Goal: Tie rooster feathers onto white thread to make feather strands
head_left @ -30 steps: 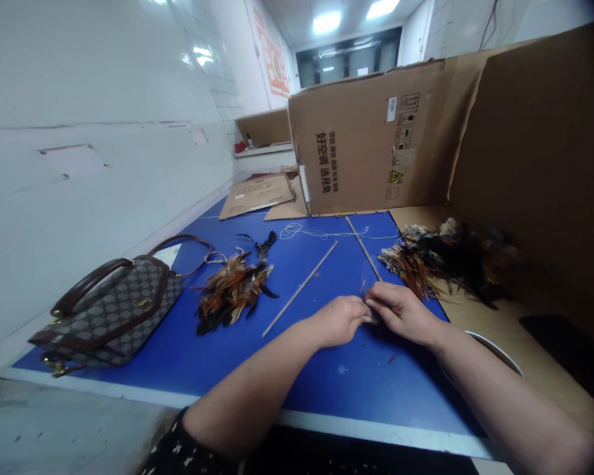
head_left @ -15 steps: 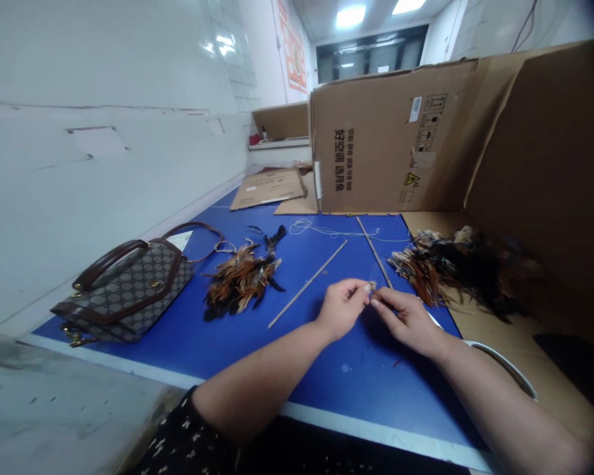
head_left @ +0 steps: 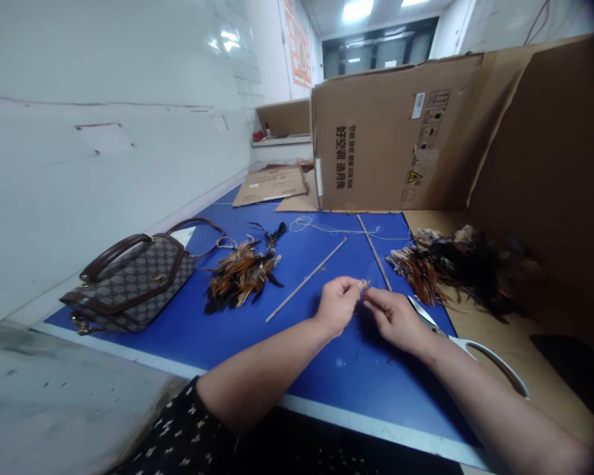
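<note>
My left hand [head_left: 337, 305] is closed in a pinch above the blue board, with the small pale, fluffy end of a feather [head_left: 363, 284] showing at its fingertips. Facing it, my right hand [head_left: 395, 320] pinches at the same feather, the fingertips of both hands almost meeting. Most of the feather is hidden by the fingers. To the left lies a pile of brown and black feathers [head_left: 242, 274]. Another heap of feathers [head_left: 468, 264] rests at the right, partly on cardboard. White-handled scissors [head_left: 495, 359] lie under my right forearm, partly covered by it.
Two thin sticks [head_left: 307, 280] lie on the blue board [head_left: 287, 356], one left of my hands and one beyond them. Loose thread [head_left: 327, 228] curls farther back. A patterned handbag [head_left: 133, 284] stands at the left. A large cardboard box [head_left: 386, 145] walls the back and right.
Both hands have shifted slightly left and stay close together. More of the scissors shows beside my right forearm. The view has turned a little; the feather piles lie as before.
</note>
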Tool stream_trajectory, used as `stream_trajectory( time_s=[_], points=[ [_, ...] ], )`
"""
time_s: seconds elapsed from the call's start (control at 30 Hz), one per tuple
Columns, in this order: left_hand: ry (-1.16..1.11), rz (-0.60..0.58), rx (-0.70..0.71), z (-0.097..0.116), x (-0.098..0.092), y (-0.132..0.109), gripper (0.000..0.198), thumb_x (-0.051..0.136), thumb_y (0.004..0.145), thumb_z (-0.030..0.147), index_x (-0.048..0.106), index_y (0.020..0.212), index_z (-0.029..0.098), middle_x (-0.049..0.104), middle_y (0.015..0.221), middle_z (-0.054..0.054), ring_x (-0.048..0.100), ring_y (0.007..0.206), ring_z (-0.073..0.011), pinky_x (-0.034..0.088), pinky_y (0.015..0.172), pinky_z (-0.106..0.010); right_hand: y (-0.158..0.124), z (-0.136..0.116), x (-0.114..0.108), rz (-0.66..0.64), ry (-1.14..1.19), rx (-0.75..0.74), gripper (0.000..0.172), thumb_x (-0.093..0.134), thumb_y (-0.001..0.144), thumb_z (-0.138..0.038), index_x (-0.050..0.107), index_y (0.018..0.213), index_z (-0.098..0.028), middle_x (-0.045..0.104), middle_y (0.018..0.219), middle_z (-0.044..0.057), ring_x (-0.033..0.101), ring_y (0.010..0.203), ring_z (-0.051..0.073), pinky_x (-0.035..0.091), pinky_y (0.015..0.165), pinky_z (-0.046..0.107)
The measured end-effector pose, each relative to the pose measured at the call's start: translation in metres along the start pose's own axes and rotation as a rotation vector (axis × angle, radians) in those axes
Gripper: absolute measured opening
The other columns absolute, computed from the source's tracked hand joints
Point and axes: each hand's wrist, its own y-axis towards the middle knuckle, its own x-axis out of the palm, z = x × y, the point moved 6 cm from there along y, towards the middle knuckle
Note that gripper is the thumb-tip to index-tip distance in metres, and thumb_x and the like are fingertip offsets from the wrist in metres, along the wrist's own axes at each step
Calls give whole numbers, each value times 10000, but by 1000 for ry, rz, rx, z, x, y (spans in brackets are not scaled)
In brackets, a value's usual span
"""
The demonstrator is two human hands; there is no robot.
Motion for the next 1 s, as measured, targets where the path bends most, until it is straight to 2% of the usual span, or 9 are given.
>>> stream_trajectory(
  time_s=[0.13,0.27,0.33,0.4,0.5,0.57,0.63,0.83,1.0],
  points=[
    [422,-117,219,9,-4,8,268,631,907,380,706,801,146,633,688,-30,514,611,-130,427,622,-255,-2,4,-7,-32,-85,-10,221,454,980,-169,486,768,-222,561,711,15,520,669,173,380,645,287],
    [855,-469,487,15,6,2,190,571,910,227,730,817,181,711,853,-85,644,849,-212,501,825,-313,-3,9,-11,-131,-133,-33,190,449,942,-103,555,826,-209,598,811,32,551,762,172,398,704,278],
    [890,-650,534,14,12,-6,176,573,908,214,736,848,191,718,901,-92,660,900,-218,511,872,-318,-2,16,-14,-141,-73,-11,203,457,960,-135,549,792,-204,579,777,19,535,735,160,401,696,268],
    [814,-712,562,18,16,-12,197,552,937,234,737,880,193,717,913,-88,663,905,-208,513,888,-314,-1,23,-16,-117,30,46,248,476,996,-223,537,757,-203,549,723,2,511,691,150,407,674,261],
    [634,-521,564,33,12,-11,248,524,981,282,719,864,183,684,817,-65,637,814,-177,506,840,-296,-1,33,-18,-49,201,180,285,490,1029,-363,582,815,-199,554,704,-10,506,660,145,420,645,256],
    [517,-313,490,37,3,-5,264,541,986,334,701,848,176,656,767,-44,596,730,-150,488,759,-271,-2,33,-15,-32,256,215,286,493,1034,-407,616,884,-196,582,723,-6,526,667,148,434,653,259],
    [397,-176,373,33,-4,0,278,569,974,391,694,863,168,640,748,-28,553,665,-124,458,679,-247,-2,25,-12,-36,223,179,285,500,1034,-406,626,890,-195,591,732,0,535,683,153,439,674,265],
    [144,-121,71,8,-3,4,298,683,868,430,696,838,134,568,628,15,416,512,-72,344,526,-224,0,-4,-3,-50,100,27,279,467,1036,-323,578,812,-198,583,729,10,507,667,153,414,674,271],
    [89,-38,-22,-5,-1,3,262,737,784,384,676,762,130,533,562,28,386,488,-64,309,506,-220,0,0,4,-101,151,79,321,467,1013,-323,485,716,-203,485,656,-19,461,627,142,386,619,258]
  ],
)
